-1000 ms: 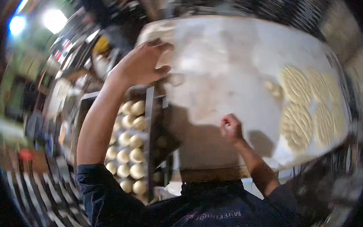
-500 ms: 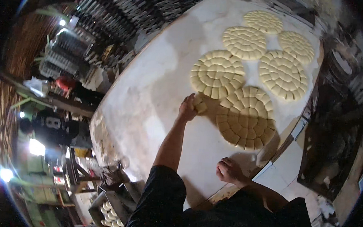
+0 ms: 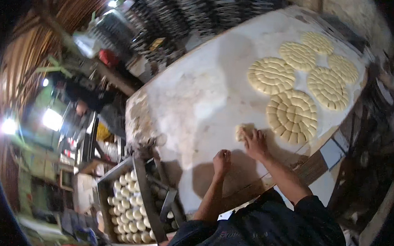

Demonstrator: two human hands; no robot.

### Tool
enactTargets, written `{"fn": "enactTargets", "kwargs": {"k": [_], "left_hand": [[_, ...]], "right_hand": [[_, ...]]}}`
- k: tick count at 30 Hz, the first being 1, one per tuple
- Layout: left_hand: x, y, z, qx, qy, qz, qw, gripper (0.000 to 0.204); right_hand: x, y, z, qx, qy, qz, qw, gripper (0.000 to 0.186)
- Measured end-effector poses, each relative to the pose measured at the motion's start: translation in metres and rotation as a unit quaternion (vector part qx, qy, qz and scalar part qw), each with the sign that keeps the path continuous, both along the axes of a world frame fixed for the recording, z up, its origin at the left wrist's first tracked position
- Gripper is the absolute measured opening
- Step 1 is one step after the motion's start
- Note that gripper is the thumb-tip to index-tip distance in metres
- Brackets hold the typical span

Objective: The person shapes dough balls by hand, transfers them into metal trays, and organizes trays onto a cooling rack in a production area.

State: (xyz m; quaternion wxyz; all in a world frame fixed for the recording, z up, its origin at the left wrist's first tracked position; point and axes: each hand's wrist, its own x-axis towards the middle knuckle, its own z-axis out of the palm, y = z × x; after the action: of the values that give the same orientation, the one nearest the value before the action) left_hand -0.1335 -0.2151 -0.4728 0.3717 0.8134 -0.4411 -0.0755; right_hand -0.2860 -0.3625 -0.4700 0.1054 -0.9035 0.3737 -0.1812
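Right hand (image 3: 255, 144) now on pale dough lump (image 3: 240, 131), grip unclear; left hand (image 3: 222, 161) a fist.

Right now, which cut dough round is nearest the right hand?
The lowest dough round in the picture, just beyond the right hand; the other five lie farther up the table.

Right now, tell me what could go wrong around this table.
The right hand, at the small dough lump, is close to the nearest cut dough round and might smear its edge. That round lies very near the cut round just beyond it; they could stick together. The tray of dough balls seems close to the left sleeve, which might bump it.
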Motion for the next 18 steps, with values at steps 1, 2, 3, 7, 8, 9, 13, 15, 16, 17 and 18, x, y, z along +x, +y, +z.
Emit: {"fn": "enactTargets", "kwargs": {"k": [1, 2, 3, 7, 8, 9, 13, 15, 16, 17, 18], "left_hand": [[0.015, 0.042, -0.012, -0.012, -0.002, 0.034, 0.999, 0.023], [0.028, 0.074, -0.025, -0.065, 0.132, 0.005, 0.989, 0.023], [0.033, 0.094, -0.031, -0.12, 0.267, -0.036, 0.956, 0.023], [-0.021, 0.154, 0.029, -0.178, 0.161, 0.089, 0.967, 0.023], [-0.022, 0.173, 0.032, -0.175, 0.167, 0.106, 0.964, 0.023], [-0.031, 0.17, 0.033, -0.15, 0.214, 0.11, 0.959, 0.021], [-0.024, 0.201, -0.018, -0.075, 0.034, 0.155, 0.984, 0.018], [-0.037, 0.169, 0.009, -0.219, 0.188, 0.13, 0.949, 0.021], [-0.034, 0.153, 0.029, -0.285, 0.259, 0.12, 0.915, 0.023], [-0.021, 0.153, 0.047, -0.351, 0.316, 0.128, 0.872, 0.025], [-0.008, 0.149, 0.066, -0.337, 0.307, 0.128, 0.881, 0.031]], "right_hand": [[0.01, 0.01, 0.016, 0.039, 0.02, 0.015, 0.999, 0.064], [0.017, 0.015, 0.021, -0.003, 0.02, -0.005, 1.0, 0.067], [0.02, 0.014, 0.015, -0.016, 0.024, 0.01, 1.0, 0.067], [0.037, 0.028, -0.008, 0.198, -0.174, -0.155, 0.952, 0.073], [0.05, 0.043, -0.008, 0.256, -0.197, -0.235, 0.917, 0.075], [0.047, 0.038, -0.023, 0.247, -0.183, -0.251, 0.918, 0.075], [0.078, 0.119, -0.014, 0.087, -0.236, -0.184, 0.95, 0.059], [0.054, 0.117, -0.026, 0.099, -0.19, -0.051, 0.975, 0.052], [0.043, 0.117, -0.028, 0.122, -0.167, 0.033, 0.978, 0.046], [0.04, 0.135, -0.022, 0.17, -0.132, 0.158, 0.964, 0.036], [0.033, 0.155, -0.021, 0.234, -0.122, 0.194, 0.945, 0.031]]}}
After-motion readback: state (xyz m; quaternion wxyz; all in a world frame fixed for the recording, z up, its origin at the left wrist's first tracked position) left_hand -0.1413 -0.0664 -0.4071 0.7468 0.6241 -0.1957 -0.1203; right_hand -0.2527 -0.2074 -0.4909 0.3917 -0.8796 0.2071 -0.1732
